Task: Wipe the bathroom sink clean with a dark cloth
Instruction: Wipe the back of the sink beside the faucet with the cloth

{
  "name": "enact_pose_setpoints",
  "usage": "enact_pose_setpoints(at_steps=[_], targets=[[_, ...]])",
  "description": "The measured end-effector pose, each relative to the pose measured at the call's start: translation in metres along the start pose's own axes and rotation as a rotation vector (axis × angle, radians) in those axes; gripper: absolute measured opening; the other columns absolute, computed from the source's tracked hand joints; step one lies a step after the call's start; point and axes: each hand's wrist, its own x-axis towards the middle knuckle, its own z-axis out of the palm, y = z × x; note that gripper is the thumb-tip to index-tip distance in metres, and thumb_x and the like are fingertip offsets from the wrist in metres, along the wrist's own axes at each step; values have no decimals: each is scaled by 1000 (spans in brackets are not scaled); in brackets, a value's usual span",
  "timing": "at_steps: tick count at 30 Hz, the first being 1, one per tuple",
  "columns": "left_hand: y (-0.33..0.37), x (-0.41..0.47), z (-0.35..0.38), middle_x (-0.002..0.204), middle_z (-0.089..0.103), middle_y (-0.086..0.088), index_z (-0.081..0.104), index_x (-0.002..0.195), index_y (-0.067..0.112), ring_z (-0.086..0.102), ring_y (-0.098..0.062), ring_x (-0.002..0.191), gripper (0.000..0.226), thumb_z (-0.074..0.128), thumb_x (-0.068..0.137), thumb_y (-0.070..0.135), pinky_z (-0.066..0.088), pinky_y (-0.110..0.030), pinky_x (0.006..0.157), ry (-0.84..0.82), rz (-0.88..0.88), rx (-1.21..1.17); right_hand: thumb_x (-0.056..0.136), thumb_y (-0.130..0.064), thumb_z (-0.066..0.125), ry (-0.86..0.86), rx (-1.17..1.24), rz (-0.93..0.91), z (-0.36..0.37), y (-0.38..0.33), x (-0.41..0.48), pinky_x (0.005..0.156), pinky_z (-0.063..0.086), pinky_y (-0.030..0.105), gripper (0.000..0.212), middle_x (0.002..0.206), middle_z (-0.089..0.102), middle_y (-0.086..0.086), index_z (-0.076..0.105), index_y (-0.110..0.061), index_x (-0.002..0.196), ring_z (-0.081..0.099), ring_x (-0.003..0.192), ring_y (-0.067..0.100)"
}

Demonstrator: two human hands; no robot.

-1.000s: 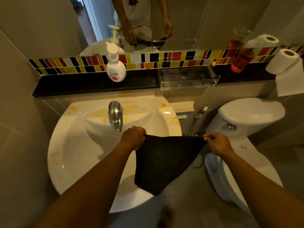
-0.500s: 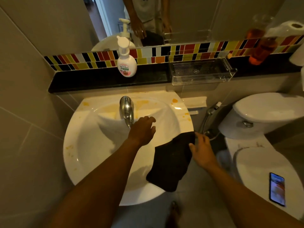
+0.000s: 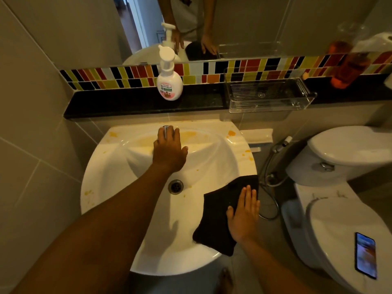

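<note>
The white sink [image 3: 101,187] carries orange stains [image 3: 231,133] along its back rim and smaller spots on its left side. A dark cloth [image 3: 218,219] is draped over the sink's right front rim, part of it hanging off the edge. My right hand [image 3: 244,215] lies flat on the cloth, fingers straight, pressing it to the rim. My left hand [image 3: 169,153] reaches across the basin and covers the chrome tap [image 3: 166,129], fingers wrapped over its top. The drain [image 3: 175,186] shows below my left wrist.
A white soap pump bottle [image 3: 169,81] and a clear plastic tray [image 3: 267,94] stand on the black ledge [image 3: 127,102] behind the sink. To the right are a spray hose [image 3: 280,145] and a toilet [image 3: 339,230] with a phone [image 3: 366,254] on its lid.
My left hand let go of the cloth and moved up onto the tap. My right hand laid the cloth on the sink's right rim and flattened on top of it.
</note>
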Motion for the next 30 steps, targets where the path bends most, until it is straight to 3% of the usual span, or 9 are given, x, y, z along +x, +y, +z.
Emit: enact_pose_setpoints(at_steps=[5, 12, 20, 30], targets=[[9, 19, 2, 144, 36, -16, 32, 141, 10, 33, -37, 131, 61, 48, 92, 43, 41, -43, 99, 102, -103, -49, 93, -35, 43, 72, 19, 37, -1, -2, 22, 119, 0, 38, 77, 162, -1, 5, -2, -13, 152, -9, 148, 22], [5, 37, 9, 143, 37, -15, 44, 132, 9, 39, -37, 124, 44, 51, 94, 29, 43, -45, 98, 43, -162, -99, 96, -41, 35, 87, -36, 45, -13, -2, 79, 121, 14, 45, 75, 162, -1, 7, -4, -13, 152, -4, 149, 26], [4, 37, 9, 142, 38, -14, 46, 129, 9, 39, -38, 123, 42, 56, 89, 18, 47, -44, 92, 65, -150, -77, 99, -46, 19, -2, -245, -237, -34, -17, 185, 121, -1, 46, 66, 162, -7, 5, -8, -17, 151, -10, 148, 23], [5, 37, 11, 144, 38, -11, 48, 127, 14, 39, -35, 123, 40, 54, 88, 19, 48, -37, 86, 64, -174, -49, 101, -41, 12, -61, -372, -574, -40, -59, 261, 122, -5, 39, 58, 161, -5, 1, -5, -17, 150, -8, 149, 16]])
